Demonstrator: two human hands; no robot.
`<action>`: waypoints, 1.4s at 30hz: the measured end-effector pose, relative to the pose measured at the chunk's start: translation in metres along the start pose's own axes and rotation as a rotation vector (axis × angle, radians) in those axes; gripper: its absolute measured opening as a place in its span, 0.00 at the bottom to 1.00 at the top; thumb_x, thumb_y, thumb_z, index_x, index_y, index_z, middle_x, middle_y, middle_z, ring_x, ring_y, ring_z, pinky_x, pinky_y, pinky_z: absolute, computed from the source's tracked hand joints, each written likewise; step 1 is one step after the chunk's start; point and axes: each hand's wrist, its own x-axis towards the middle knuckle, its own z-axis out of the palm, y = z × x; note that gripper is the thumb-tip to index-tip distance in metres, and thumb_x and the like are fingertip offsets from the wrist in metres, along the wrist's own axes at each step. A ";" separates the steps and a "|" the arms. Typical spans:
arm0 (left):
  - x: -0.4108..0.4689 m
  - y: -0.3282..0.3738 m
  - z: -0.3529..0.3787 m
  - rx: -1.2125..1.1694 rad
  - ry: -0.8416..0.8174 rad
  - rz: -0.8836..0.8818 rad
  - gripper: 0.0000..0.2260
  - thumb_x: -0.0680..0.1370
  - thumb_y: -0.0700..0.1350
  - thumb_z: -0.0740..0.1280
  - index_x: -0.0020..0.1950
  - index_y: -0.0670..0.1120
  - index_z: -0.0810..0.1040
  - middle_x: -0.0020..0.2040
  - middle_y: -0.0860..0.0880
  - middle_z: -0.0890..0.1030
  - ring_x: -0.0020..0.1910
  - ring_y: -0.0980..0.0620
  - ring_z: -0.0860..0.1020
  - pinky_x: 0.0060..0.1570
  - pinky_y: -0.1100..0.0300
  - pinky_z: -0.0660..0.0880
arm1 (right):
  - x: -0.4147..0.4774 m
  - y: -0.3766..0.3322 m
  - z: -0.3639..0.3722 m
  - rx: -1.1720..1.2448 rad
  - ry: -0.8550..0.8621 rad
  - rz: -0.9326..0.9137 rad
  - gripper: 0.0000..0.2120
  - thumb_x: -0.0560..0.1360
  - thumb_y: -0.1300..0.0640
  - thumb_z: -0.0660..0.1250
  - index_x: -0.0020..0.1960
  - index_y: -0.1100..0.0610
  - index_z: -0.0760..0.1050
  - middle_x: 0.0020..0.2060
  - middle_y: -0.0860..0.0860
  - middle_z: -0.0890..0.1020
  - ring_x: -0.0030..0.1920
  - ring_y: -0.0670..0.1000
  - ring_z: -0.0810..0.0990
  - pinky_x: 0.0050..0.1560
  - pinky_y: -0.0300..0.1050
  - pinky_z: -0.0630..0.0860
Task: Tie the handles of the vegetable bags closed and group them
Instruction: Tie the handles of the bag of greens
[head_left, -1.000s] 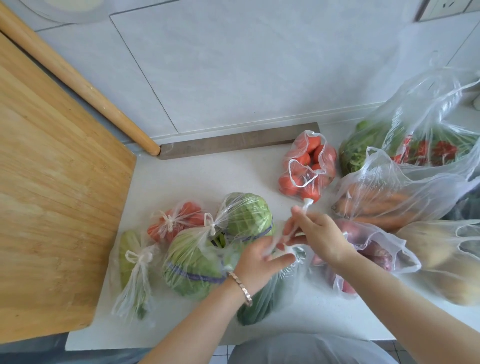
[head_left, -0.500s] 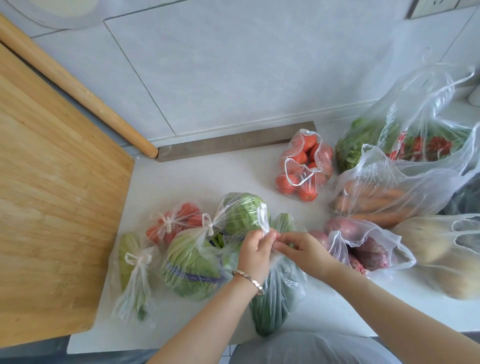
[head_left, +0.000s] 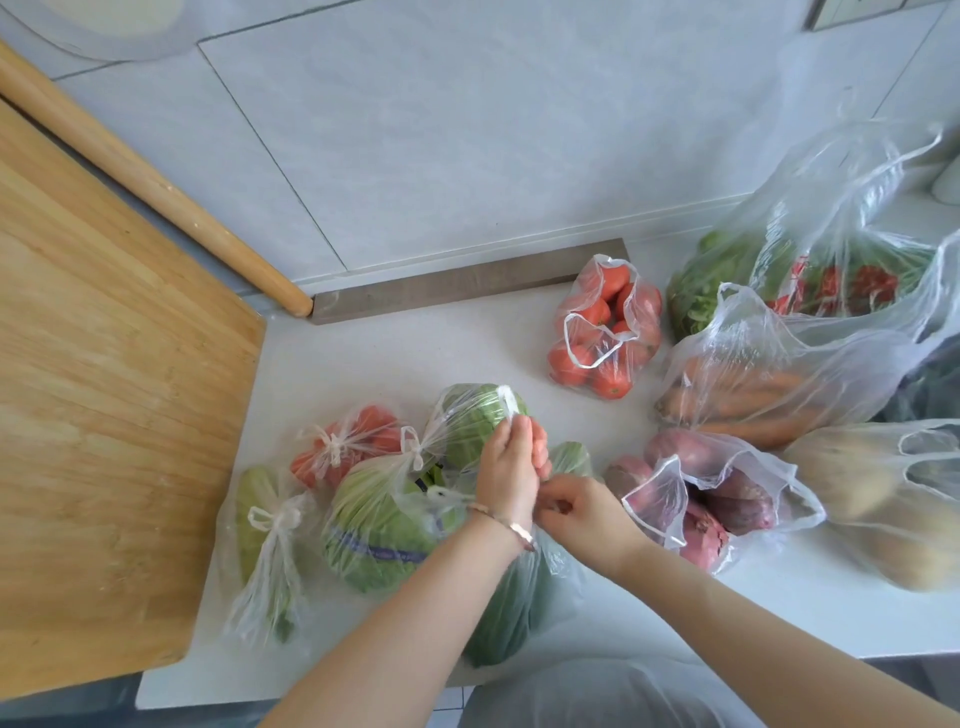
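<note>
L hand (head_left: 511, 467) pinches one handle strip (head_left: 508, 405) of the green-veg bag (head_left: 506, 618) btwn thumb and fingertips, the strip pulled up taut past the fingers. There's a bracelet (head_left: 506, 524) on that wrist. R hand (head_left: 584, 512) sits just below-right of it, touching, w/ fingers curled round the bag's other handle (head_left: 551, 505), most of which is hidden in the fist. No knot made yet. The bag itself lies under both wrists and runs down toward the person, w/ long dark-green veg inside. A bit of it shows just right of the L fingers. Immediately left of the grip is the cabbage bag (head_left: 384, 525), closed w/ a knot (head_left: 413, 453). One green head is right behind the L hand, the other lower left. Touching it further left is a small tied tomato bag (head_left: 345, 441). Beyond that a pale-green veg bag (head_left: 262, 540), tied w/ a bow, sits at the edge of the cutting board (head_left: 104, 415). Near the grip on the right is the open sweet-potato bag (head_left: 711, 499), its handles loose. Up-right and apart is an open tomato bag (head_left: 605, 332). Further right are the carrot bag (head_left: 753, 395), potato bag (head_left: 883, 509) and a big greens bag (head_left: 831, 260), all untied and crowded together. Everything lies on the white counter (head_left: 415, 358). A rolling pin (head_left: 145, 182) sits far up-left, along the wall.
</note>
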 end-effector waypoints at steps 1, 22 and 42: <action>0.006 0.002 0.000 -0.057 -0.018 -0.046 0.17 0.82 0.41 0.51 0.32 0.45 0.65 0.20 0.56 0.67 0.20 0.60 0.63 0.26 0.67 0.62 | -0.001 0.003 0.000 0.005 -0.021 -0.024 0.14 0.69 0.62 0.66 0.26 0.60 0.68 0.25 0.48 0.65 0.27 0.45 0.63 0.31 0.37 0.59; -0.020 -0.031 -0.050 0.993 -0.212 0.155 0.14 0.74 0.48 0.67 0.32 0.43 0.72 0.28 0.50 0.64 0.27 0.56 0.61 0.27 0.65 0.60 | -0.004 0.016 0.004 0.371 0.171 0.202 0.08 0.69 0.58 0.72 0.32 0.50 0.82 0.26 0.53 0.80 0.25 0.46 0.67 0.26 0.36 0.63; -0.012 -0.021 -0.046 1.063 -0.299 0.216 0.11 0.78 0.44 0.61 0.52 0.41 0.80 0.44 0.48 0.72 0.44 0.52 0.71 0.39 0.66 0.60 | -0.005 0.025 -0.002 -0.348 0.089 -0.284 0.12 0.68 0.63 0.66 0.50 0.55 0.81 0.37 0.52 0.79 0.34 0.51 0.78 0.37 0.38 0.75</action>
